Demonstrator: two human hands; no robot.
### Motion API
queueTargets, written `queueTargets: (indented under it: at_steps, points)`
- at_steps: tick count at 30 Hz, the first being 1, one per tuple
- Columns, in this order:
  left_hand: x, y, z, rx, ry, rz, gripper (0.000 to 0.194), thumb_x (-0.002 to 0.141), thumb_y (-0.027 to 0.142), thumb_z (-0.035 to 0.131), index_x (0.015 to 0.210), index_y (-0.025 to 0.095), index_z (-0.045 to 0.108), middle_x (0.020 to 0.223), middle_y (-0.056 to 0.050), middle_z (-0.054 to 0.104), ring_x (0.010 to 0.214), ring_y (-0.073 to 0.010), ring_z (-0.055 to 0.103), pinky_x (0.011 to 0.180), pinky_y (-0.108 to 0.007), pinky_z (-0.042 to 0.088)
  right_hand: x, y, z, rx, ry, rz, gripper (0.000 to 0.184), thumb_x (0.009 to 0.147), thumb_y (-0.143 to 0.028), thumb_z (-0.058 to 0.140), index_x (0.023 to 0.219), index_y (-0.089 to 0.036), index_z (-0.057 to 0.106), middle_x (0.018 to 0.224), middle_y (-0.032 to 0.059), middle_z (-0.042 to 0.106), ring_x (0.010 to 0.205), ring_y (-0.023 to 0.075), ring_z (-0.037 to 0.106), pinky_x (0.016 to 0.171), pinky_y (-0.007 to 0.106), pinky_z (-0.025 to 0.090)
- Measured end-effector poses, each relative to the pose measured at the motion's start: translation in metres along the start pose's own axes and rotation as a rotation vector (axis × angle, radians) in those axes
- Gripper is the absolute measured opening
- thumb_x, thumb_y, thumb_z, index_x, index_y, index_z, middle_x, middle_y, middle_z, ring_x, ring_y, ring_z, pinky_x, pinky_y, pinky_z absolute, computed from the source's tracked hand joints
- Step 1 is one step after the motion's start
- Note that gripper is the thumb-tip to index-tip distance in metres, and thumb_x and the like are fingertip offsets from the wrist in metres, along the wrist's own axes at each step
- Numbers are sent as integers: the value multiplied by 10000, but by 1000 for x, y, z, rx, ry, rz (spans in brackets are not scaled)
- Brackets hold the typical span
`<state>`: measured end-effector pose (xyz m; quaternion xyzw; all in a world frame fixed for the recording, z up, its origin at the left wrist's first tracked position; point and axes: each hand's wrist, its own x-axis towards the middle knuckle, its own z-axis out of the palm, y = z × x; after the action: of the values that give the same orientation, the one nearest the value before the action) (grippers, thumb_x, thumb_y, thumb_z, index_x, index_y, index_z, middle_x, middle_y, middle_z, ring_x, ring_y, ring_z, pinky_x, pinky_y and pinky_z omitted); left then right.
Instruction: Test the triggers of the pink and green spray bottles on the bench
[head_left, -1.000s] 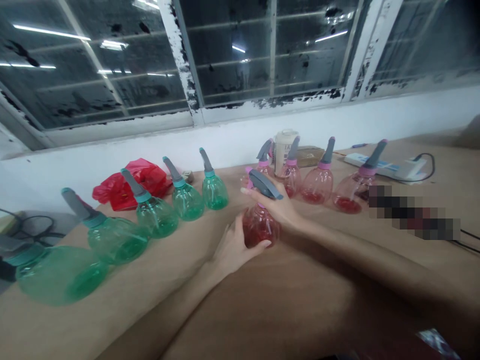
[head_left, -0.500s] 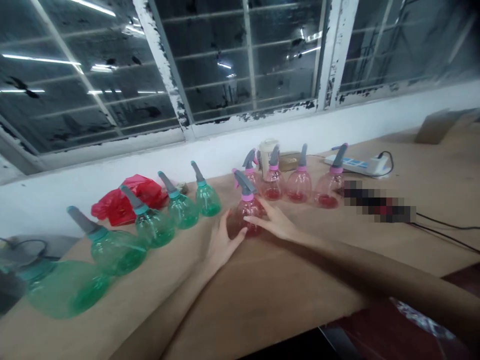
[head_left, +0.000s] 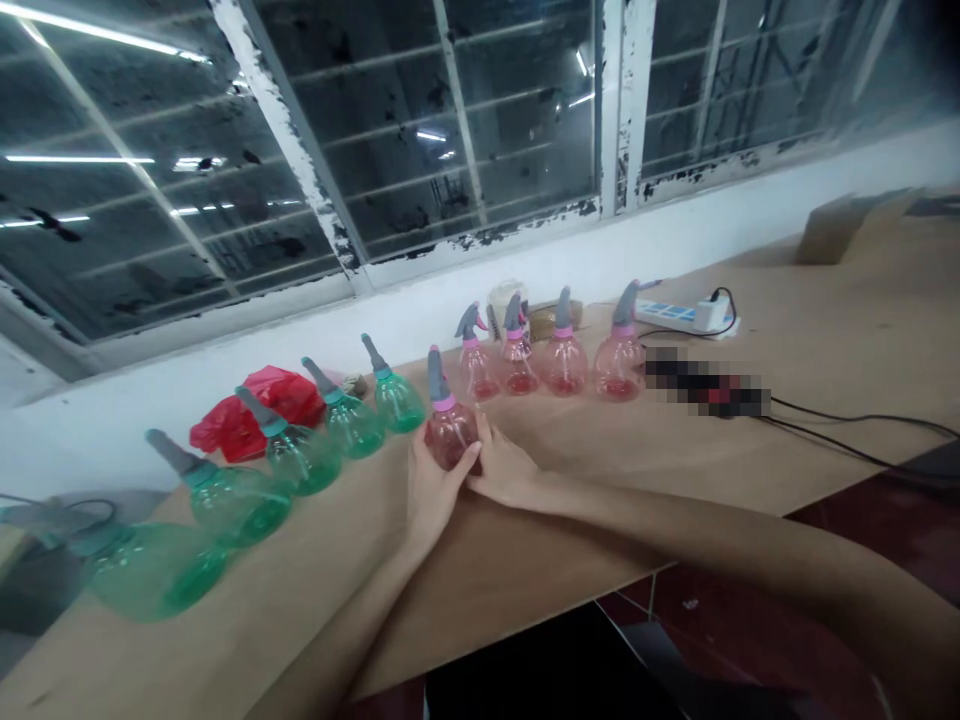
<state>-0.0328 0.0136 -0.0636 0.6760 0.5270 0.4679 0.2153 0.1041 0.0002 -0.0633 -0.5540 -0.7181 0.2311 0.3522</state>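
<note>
Both hands, left (head_left: 433, 495) and right (head_left: 506, 468), cup the transparent pink plastic spray bottle (head_left: 453, 436); green bottles (head_left: 304, 460) stand left of it.

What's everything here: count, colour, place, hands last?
Green bottles: five, green and grey, left
Pink bottles: four, pink and grey, back
Held bottle: one, pink, centre
Bag: one, red, back left
Container: one, pale, back centre
Power strip: one, white, right
Pixelated object: one, dark, right
Cables: several, black, both sides
Box: one, brown, far right
Table: one, brown, beneath
Wall: one, white, behind
Windows: several, dark, above
Left hand, right hand: two, around held bottle
</note>
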Motion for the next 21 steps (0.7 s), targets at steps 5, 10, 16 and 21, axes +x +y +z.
queueTargets:
  at_steps: [5, 10, 16, 21]
  points:
    - [19, 5, -1, 309, 13, -42, 770, 760, 554, 625, 1354, 151, 347, 1281, -182, 546, 1190, -335, 531, 970, -480, 435, -2, 30, -14, -141, -31, -90, 901, 742, -425, 686, 1459, -129, 226, 1449, 234, 372, 1330, 364, 380, 1035, 515, 381]
    - [38, 1, 1, 471, 90, 48, 741, 794, 556, 578, 1348, 110, 370, 1298, -209, 494, 1224, -349, 483, 982, -481, 420, -3, 67, -30, -222, -2, -177, 482, 854, -348, 594, 1259, -95, 532, 1370, 200, 491, 1303, 308, 429, 1094, 466, 322]
    - [71, -10, 16, 516, 120, 29, 802, 801, 525, 586, 1374, 26, 327, 1263, -261, 475, 1218, -398, 470, 986, -512, 403, 0, 83, -36, -248, 13, -238, 300, 885, -295, 567, 1113, -111, 632, 1266, 160, 597, 1233, 267, 510, 1070, 431, 370]
    - [92, -15, 30, 550, 148, 68, 762, 846, 476, 542, 1391, 20, 268, 1246, -275, 471, 1218, -396, 464, 966, -502, 415, 0, 83, -37, -245, 20, -240, 290, 878, -288, 583, 1114, -127, 631, 1278, 147, 594, 1239, 250, 511, 1070, 424, 375]
